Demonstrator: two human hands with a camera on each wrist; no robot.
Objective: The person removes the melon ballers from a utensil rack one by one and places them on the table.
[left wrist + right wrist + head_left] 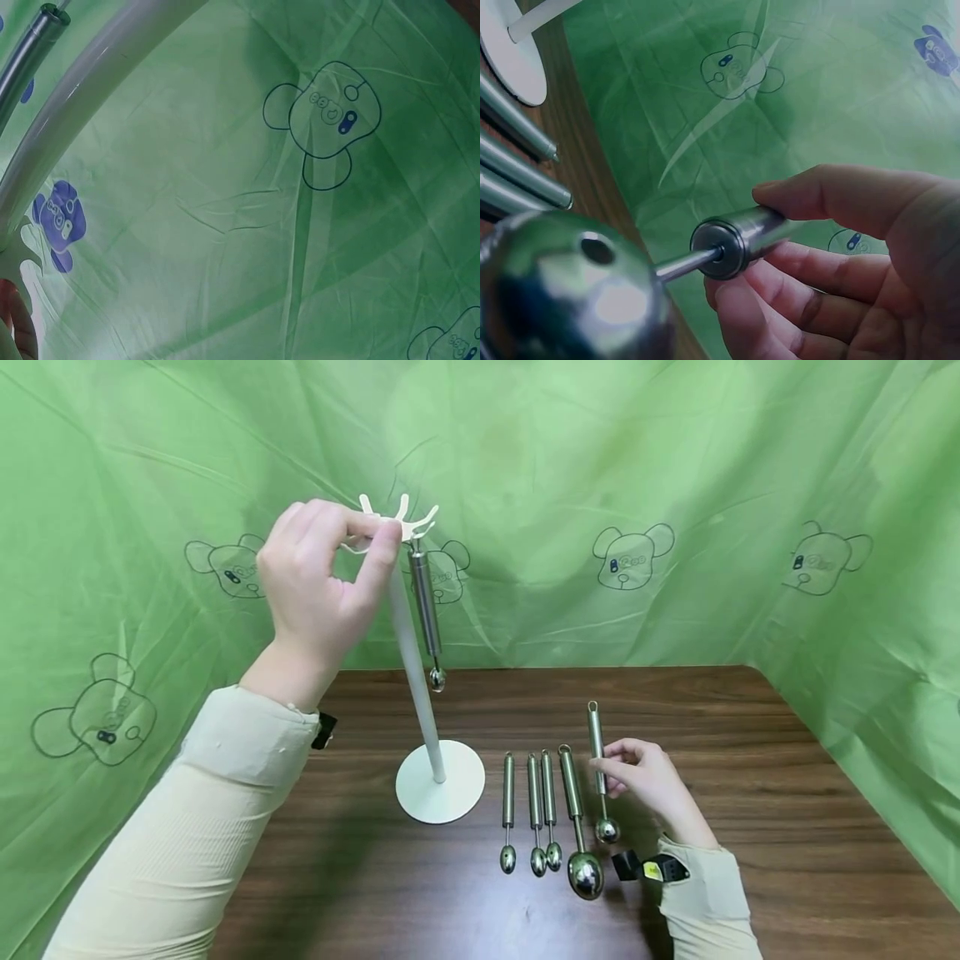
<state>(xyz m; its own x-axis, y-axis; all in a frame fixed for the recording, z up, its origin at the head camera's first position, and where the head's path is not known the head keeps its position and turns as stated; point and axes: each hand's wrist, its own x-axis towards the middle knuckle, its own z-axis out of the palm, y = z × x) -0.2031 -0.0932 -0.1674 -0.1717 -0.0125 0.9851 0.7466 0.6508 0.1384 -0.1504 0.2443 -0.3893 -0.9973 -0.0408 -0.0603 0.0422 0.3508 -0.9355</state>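
Observation:
My left hand (pixel 311 568) pinches the hooked top (pixel 417 529) of a white hanging stand (pixel 414 672). From one hook hangs a slim steel melon baller (pixel 425 602), scoop end down. My right hand (pixel 648 781) holds another steel melon baller (pixel 596 735) by its handle, between thumb and fingers; its round scoop (pixel 577 292), with a small hole, looms close in the right wrist view. Left of that hand, several steel scoops lie side by side on the table, from a small one (pixel 508 802) to the largest (pixel 585 874). The left wrist view shows only a fingertip (pixel 21 322).
The stand's round white base (pixel 450 806) rests on the dark wooden table (pixel 795 810). Green cloth (pixel 525 460) printed with bear heads encloses the back and both sides. Each wrist wears a small black device, such as the right wrist camera (pixel 626 865).

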